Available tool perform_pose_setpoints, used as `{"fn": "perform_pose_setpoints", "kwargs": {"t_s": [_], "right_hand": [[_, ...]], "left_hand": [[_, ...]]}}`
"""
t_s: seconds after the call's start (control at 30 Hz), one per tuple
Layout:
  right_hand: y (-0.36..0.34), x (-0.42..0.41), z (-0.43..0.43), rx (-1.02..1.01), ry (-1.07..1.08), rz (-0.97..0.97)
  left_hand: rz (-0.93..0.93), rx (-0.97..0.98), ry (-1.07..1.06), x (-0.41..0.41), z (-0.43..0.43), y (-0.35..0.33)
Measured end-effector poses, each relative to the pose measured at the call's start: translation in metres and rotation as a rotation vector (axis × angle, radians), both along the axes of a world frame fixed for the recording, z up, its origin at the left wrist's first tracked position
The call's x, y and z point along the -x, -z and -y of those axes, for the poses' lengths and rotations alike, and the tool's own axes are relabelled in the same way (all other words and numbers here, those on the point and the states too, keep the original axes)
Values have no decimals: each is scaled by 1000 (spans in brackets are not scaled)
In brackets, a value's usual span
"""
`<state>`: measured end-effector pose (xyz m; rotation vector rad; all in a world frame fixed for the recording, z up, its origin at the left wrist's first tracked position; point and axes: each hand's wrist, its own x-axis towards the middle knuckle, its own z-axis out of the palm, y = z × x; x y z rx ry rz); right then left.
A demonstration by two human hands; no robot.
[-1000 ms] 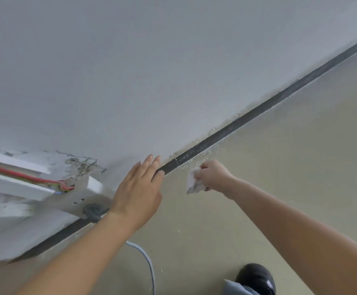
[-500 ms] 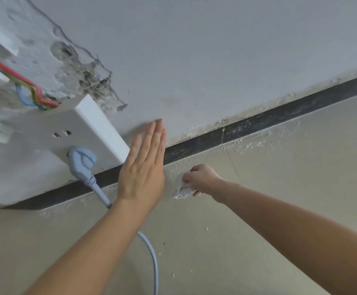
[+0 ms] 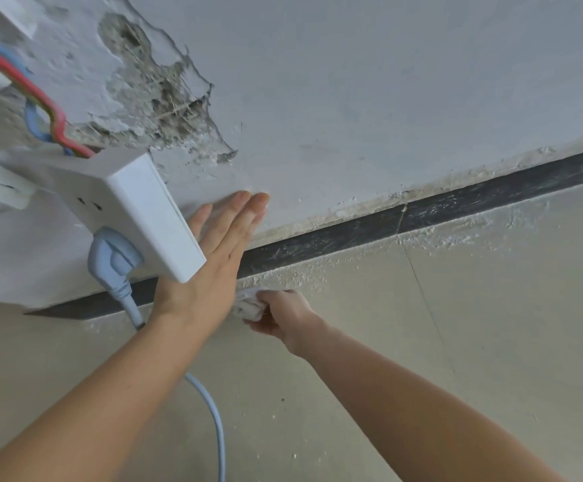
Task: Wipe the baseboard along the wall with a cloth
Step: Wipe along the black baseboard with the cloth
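Two hands: left hand (image 3: 210, 276), right hand (image 3: 285, 314). One cloth (image 3: 248, 306). One baseboard (image 3: 457, 207). One socket (image 3: 144, 203). One plug (image 3: 112, 259), one cable (image 3: 217, 433). One red wire (image 3: 15, 75), one blue wire (image 3: 30, 115).

The wall (image 3: 370, 81) is matt paint, with rough broken plaster (image 3: 154, 95). The socket box (image 3: 144, 207) is smooth glossy plastic. The baseboard (image 3: 457, 207) is dark and scuffed.

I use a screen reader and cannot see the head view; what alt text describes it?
A person's right hand grips a crumpled white cloth just below a dusty black baseboard, while the left hand lies flat against the white wall beside a white socket box with a blue plug in it.
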<state>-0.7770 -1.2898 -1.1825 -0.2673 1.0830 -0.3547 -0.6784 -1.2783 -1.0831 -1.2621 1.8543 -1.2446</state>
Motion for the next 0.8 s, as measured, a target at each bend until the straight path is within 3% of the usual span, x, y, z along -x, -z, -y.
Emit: {"fn": "perform_pose_setpoints", "kwargs": {"t_s": [0.27, 0.4, 0.8], "right_hand": [[-2, -23, 15, -50, 264, -4], [-7, -3, 25, -148, 425, 41], [-4, 86, 54, -20, 547, -69]], "left_hand": [[6, -26, 20, -6, 6, 2], [-134, -51, 68, -9, 8, 4], [-125, -19, 72, -5, 7, 8]]}}
